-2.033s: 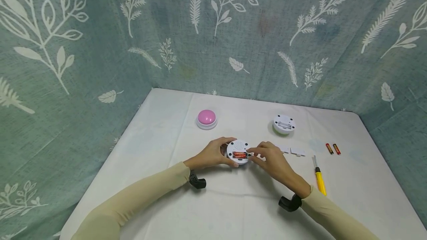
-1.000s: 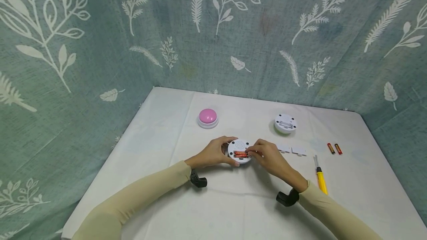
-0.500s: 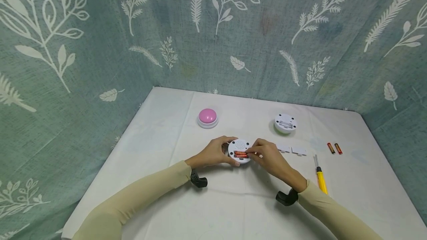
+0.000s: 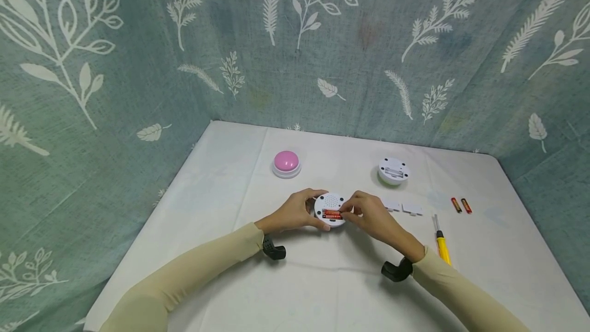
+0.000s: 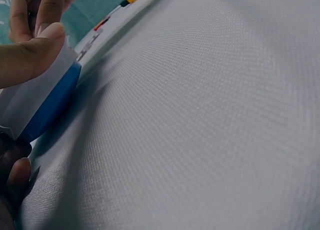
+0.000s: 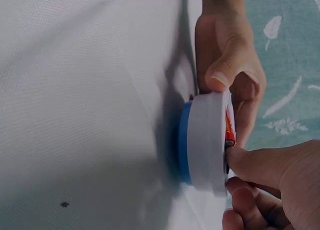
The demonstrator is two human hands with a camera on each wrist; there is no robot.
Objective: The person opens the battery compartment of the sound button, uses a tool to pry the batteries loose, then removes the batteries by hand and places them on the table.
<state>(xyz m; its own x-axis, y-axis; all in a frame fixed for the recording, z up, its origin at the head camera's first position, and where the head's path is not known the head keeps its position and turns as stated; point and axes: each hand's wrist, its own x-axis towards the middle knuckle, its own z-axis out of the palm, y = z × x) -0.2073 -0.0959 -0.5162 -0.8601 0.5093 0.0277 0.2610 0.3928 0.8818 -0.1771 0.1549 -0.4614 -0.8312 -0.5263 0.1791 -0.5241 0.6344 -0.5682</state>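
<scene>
The left hand (image 4: 298, 211) grips an upturned white-and-blue round device (image 4: 331, 202) by its rim; the right hand (image 4: 370, 215) has fingertips at the right end of its red batteries (image 4: 331, 214), whether pinching cannot be told. Far left sits a pink-domed device (image 4: 287, 161).

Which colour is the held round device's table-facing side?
Blue; the table-facing side shows best in the left wrist view.

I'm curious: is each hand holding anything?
Left hand: holding round white-and-blue plastic device.
Right hand: at a red cylindrical battery; pinching can't be told.
</scene>
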